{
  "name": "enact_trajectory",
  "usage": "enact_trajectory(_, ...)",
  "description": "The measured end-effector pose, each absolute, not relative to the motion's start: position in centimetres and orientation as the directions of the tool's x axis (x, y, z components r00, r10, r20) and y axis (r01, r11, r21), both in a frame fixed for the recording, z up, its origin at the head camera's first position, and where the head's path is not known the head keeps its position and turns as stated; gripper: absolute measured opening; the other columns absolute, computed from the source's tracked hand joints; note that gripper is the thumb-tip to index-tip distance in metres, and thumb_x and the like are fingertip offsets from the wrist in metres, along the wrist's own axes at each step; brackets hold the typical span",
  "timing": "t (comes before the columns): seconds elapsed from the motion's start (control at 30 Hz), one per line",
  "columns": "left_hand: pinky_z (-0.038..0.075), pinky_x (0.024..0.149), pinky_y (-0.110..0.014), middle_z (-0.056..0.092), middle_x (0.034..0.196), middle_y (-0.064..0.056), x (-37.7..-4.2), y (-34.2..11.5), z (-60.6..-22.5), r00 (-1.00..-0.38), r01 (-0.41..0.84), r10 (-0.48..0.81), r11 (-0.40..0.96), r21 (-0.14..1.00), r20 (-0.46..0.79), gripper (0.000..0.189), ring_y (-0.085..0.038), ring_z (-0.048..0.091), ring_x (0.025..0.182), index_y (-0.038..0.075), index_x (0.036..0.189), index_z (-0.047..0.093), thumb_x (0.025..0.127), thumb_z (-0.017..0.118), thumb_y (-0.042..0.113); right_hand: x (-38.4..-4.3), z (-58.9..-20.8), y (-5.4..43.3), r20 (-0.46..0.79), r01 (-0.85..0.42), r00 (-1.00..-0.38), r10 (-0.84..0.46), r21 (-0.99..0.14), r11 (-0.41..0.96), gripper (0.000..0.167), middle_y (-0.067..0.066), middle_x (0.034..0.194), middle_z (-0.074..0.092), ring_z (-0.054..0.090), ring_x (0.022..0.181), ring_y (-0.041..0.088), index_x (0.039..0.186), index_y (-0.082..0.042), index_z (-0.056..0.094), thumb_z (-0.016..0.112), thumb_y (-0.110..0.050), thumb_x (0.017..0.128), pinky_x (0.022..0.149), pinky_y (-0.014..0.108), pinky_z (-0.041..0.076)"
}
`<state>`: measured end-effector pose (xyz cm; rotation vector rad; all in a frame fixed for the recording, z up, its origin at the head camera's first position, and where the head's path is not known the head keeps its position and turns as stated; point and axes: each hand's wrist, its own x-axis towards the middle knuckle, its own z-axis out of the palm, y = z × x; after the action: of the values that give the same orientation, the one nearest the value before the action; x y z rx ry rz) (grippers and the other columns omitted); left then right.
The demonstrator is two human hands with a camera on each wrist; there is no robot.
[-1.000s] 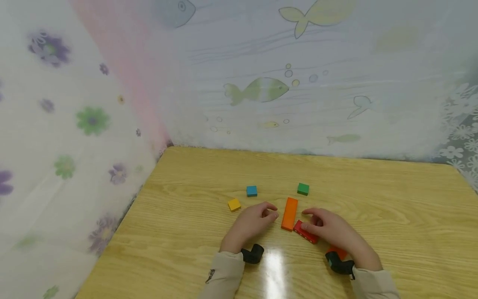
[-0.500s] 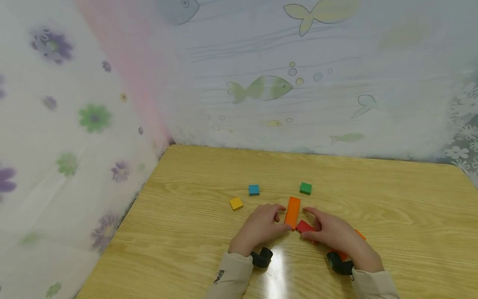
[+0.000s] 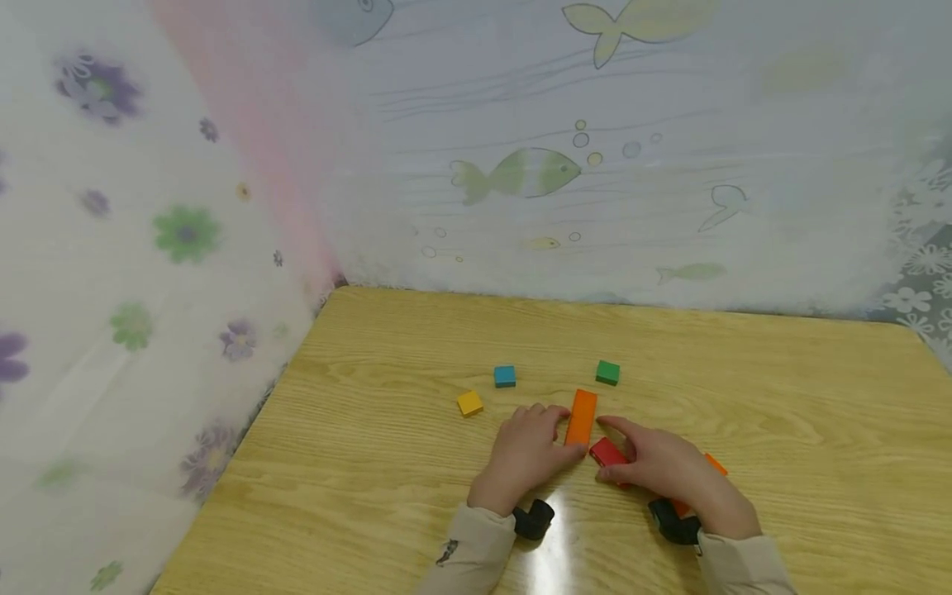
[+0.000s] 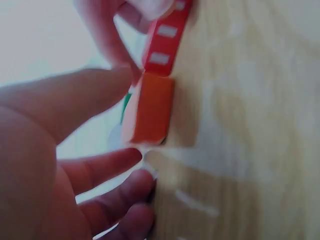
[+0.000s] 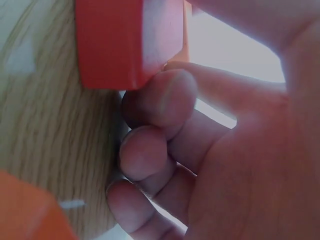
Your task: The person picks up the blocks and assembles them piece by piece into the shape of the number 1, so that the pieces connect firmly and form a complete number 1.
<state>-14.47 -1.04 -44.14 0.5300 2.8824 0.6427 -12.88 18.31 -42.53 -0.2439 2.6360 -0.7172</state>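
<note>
A flat orange block [image 3: 582,417] lies on the table in the head view. My left hand [image 3: 524,454] holds it, thumb at its near end and index finger along its left side; the left wrist view shows the thumb [image 4: 95,95] against its upper edge. Beside it sits a red block [image 3: 608,452] with white squares on one side [image 4: 166,31]. My right hand [image 3: 662,463] grips this red block between thumb and curled fingers. In the right wrist view a fingertip [image 5: 167,97] presses at the block's end [image 5: 112,45]. My right hand hides part of it.
Small blue [image 3: 505,377], yellow [image 3: 470,403] and green [image 3: 607,373] blocks lie beyond my hands. An orange piece [image 3: 716,464] shows past my right hand, and an orange-red piece [image 3: 681,507] partly under the right wrist. Patterned cloth [image 3: 513,248] hangs behind the wooden table.
My left hand has moved right to the orange block and its thumb now lies at the near end. My right hand has shifted little; its thumb now lies at the red block's near side.
</note>
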Motion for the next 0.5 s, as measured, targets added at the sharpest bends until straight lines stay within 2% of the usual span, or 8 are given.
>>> enact_trajectory(0.13,0.038,0.076,-0.034,0.053,0.106,0.005,-14.05,-0.44,-44.31,-0.945,0.296,0.325,0.896,0.330,-0.036,0.056,-0.017,0.047,0.095,0.026,0.122,0.052,0.079,0.051,0.061,-12.93,-42.60,18.27,-0.323,-0.070,-0.908,-0.268,-0.513,0.856,0.077,-0.003,0.066,0.048,0.041,0.052,0.014,0.133,-0.021,0.041,0.067,-0.054,0.069,0.048,0.029,0.030)
enact_trajectory(0.33,0.036,0.074,-0.034,0.053,0.104,0.005,-13.78,-0.11,-44.23,-0.951,0.288,0.308,0.905,0.314,-0.013,0.057,-0.017,0.045,0.093,0.025,0.122,0.052,0.078,0.052,0.062,-13.04,-42.42,18.21,-0.297,-0.075,-0.919,-0.258,-0.512,0.856,0.071,-0.002,0.064,0.047,0.041,0.052,0.015,0.132,-0.019,0.043,0.064,-0.053,0.073,0.048,0.029,0.029)
enact_trajectory(0.5,0.036,0.070,-0.032,0.053,0.101,0.005,-13.78,-0.15,-44.26,-0.951,0.286,0.309,0.900,0.328,-0.019,0.052,-0.015,0.044,0.087,0.024,0.121,0.053,0.079,0.055,0.055,-13.01,-42.57,18.28,-0.278,-0.072,-0.929,-0.244,-0.511,0.857,0.068,-0.003,0.064,0.046,0.041,0.053,0.014,0.131,-0.018,0.044,0.062,-0.053,0.075,0.049,0.029,0.030)
